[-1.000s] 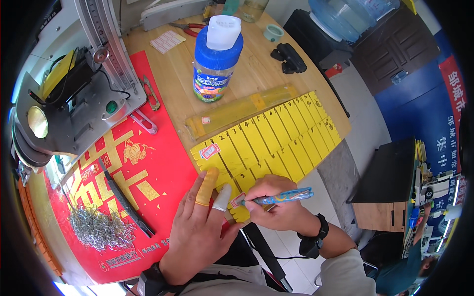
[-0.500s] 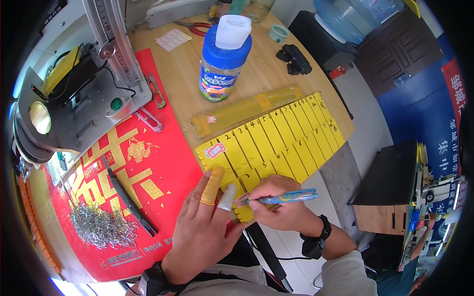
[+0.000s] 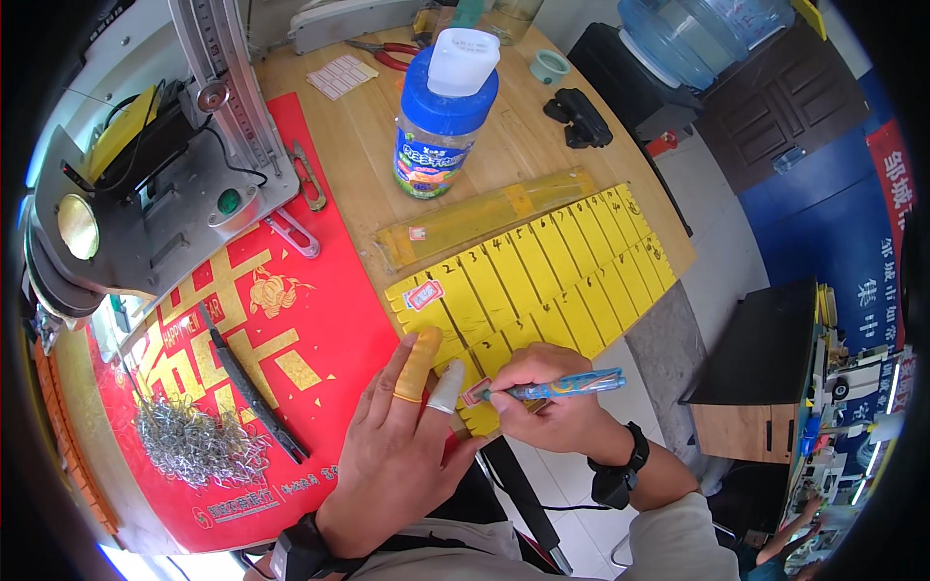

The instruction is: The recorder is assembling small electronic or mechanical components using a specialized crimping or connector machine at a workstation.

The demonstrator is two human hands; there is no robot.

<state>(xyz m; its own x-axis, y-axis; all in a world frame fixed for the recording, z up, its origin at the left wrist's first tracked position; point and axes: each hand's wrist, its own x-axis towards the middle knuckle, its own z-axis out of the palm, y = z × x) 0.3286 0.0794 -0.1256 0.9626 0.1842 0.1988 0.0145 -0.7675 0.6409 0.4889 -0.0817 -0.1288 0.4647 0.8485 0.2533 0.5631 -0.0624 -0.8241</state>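
My right hand (image 3: 554, 418) is closed round a blue patterned pen (image 3: 581, 383). The pen's tip is at a small red-edged label (image 3: 476, 392) near the near left corner of a yellow board (image 3: 542, 261) ruled into strips. Flat on the board's near left edge and the red sheet lies my left hand (image 3: 397, 441), fingers stretched out. One of its fingers wears a yellow finger cot (image 3: 417, 366), another a white one (image 3: 447, 387). Similar labels (image 3: 423, 294) lie at the board's far left corner.
Behind the board lie a yellow-taped flat bar (image 3: 475, 221) and a blue-lidded jar (image 3: 433, 136). On the red sheet (image 3: 320, 339) at left are a heap of thin metal pieces (image 3: 199, 441), dark tweezers (image 3: 252, 382) and small snips (image 3: 309, 179). A metal machine stand (image 3: 145, 213) rises beyond.
My hands and the pen stay almost where they were. At the lower right edge, another person's arm has moved lower.
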